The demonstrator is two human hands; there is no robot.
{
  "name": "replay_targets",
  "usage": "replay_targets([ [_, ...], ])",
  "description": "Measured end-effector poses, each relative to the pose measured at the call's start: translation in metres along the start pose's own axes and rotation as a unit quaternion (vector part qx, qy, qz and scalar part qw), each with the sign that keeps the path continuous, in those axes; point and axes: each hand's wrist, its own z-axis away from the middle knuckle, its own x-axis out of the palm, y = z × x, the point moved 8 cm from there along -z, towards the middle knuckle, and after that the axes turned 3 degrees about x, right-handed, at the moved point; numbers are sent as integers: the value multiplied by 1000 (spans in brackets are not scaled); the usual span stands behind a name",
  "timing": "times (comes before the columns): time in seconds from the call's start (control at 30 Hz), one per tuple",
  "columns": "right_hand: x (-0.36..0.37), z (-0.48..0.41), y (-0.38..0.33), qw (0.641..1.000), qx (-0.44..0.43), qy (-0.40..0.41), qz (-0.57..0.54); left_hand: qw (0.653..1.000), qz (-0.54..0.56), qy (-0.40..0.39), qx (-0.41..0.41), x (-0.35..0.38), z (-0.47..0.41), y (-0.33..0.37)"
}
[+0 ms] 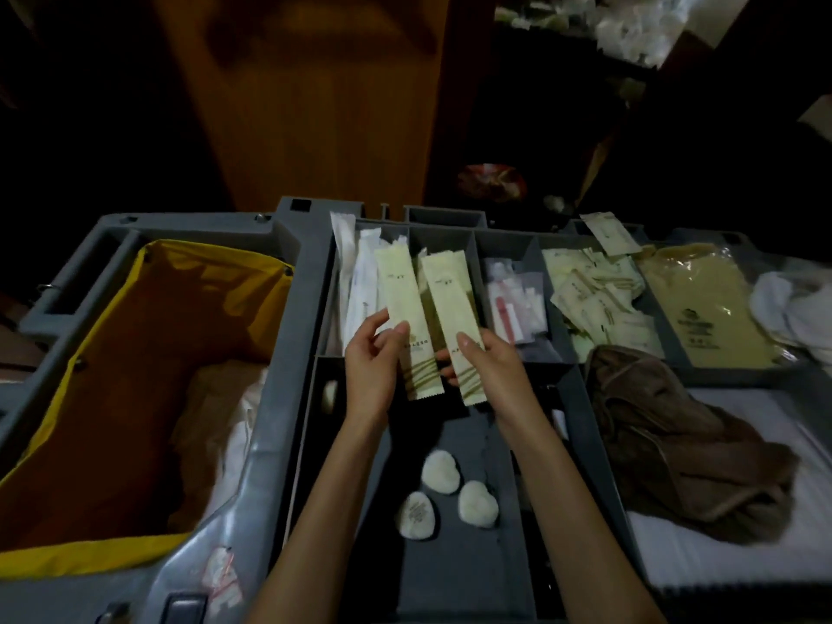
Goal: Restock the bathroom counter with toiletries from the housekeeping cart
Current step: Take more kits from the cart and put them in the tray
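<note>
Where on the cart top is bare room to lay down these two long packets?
Free: dark tray floor between the forearms, beyond the heart-shaped soaps; white sheet nearer than the brown cloth. Crowded: the back compartments, full of sachets.

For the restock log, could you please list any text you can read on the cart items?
None is legible.
Long pale-yellow packet in left hand: print blurred.
Second pale-yellow packet in right hand: print blurred.
Tan plastic bag: logo blurred.
White heart-shaped soap: stamp too small.

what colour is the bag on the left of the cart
The bag is yellow; the head view shows it.
</note>
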Motion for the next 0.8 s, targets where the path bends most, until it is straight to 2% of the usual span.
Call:
replay_targets([
  [0.13,-19,23,9,999,8,21,-47,997,1,-68,-26,24,20,-3],
  [0.27,-60,51,6,998,-15,58,-30,993,12,-111,-43,54,54,-4],
  [0.43,-127,100,24,984,3,159,-85,976,-30,-211,-42,117,107,-14],
  [0.63,-216,194,45,953,7,277,-124,931,-79,-347,-76,199,200,-43],
  [0.8,-286,300,76,909,0,384,-163,871,-105,-459,-139,255,311,-73],
])
